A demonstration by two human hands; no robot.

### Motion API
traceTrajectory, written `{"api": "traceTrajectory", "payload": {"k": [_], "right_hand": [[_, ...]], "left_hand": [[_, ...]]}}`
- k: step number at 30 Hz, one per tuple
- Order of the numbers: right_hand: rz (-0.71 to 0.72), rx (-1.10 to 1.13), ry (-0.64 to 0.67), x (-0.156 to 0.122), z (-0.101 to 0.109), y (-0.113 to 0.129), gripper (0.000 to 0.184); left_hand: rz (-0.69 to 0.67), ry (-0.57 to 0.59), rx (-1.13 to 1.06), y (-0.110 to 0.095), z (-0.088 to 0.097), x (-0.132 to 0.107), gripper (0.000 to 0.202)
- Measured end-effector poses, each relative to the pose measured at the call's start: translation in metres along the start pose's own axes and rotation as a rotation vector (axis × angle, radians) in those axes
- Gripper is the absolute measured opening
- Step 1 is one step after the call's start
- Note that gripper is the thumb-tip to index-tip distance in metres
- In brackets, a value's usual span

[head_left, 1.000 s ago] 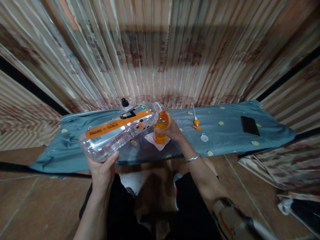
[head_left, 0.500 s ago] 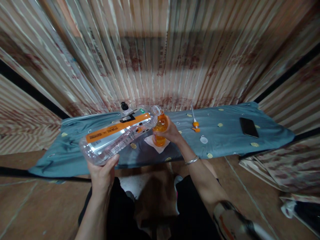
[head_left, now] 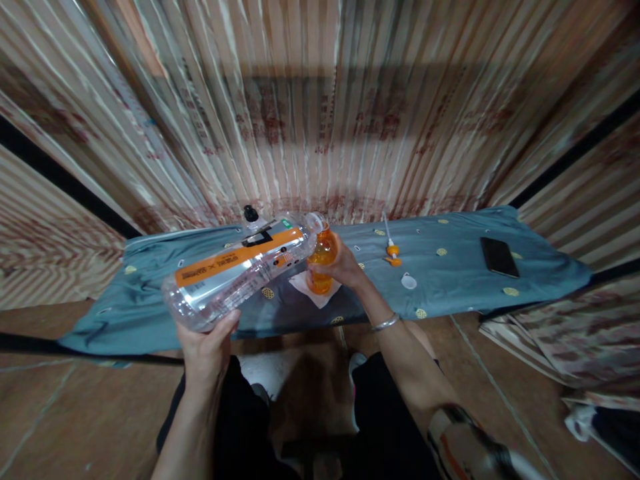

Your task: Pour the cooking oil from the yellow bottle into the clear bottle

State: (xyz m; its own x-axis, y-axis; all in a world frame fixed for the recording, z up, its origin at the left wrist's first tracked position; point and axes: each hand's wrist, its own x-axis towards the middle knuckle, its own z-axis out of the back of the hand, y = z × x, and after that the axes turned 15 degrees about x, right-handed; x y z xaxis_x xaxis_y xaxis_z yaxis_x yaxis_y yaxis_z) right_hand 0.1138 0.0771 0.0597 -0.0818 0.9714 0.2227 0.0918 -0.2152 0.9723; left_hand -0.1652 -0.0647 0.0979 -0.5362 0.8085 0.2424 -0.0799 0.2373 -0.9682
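A large clear plastic bottle (head_left: pixel 240 272) with an orange and silver label lies tilted in my left hand (head_left: pixel 207 340), which is closed around its base end. Its mouth rests at the neck of a smaller orange translucent bottle (head_left: pixel 323 257), touching or very close to it. My right hand (head_left: pixel 345 265) is wrapped round the orange bottle, which stands upright on a white tissue (head_left: pixel 320 299). Whether liquid is flowing between the two I cannot make out. To the right lies an orange pump head (head_left: pixel 393 253) with its clear tube.
A blue-green patterned cloth (head_left: pixel 450 293) covers the narrow table. A black-topped pump bottle (head_left: pixel 251 215) stands behind the large bottle. A white disc-like shape (head_left: pixel 409 281) and a dark phone (head_left: pixel 499 257) lie to the right. Striped curtain (head_left: pixel 325 133) closes off the back.
Almost nothing differs. Both hands and both bottles keep their pose, and the whole view has shifted very slightly.
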Motion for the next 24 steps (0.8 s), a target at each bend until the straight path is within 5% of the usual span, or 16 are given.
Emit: {"api": "traceTrajectory", "payload": {"k": [24], "right_hand": [[-0.010, 0.042, 0.029, -0.004, 0.000, 0.002, 0.092]], "left_hand": [[0.051, -0.033, -0.054, -0.015, -0.009, -0.003, 0.077]]}}
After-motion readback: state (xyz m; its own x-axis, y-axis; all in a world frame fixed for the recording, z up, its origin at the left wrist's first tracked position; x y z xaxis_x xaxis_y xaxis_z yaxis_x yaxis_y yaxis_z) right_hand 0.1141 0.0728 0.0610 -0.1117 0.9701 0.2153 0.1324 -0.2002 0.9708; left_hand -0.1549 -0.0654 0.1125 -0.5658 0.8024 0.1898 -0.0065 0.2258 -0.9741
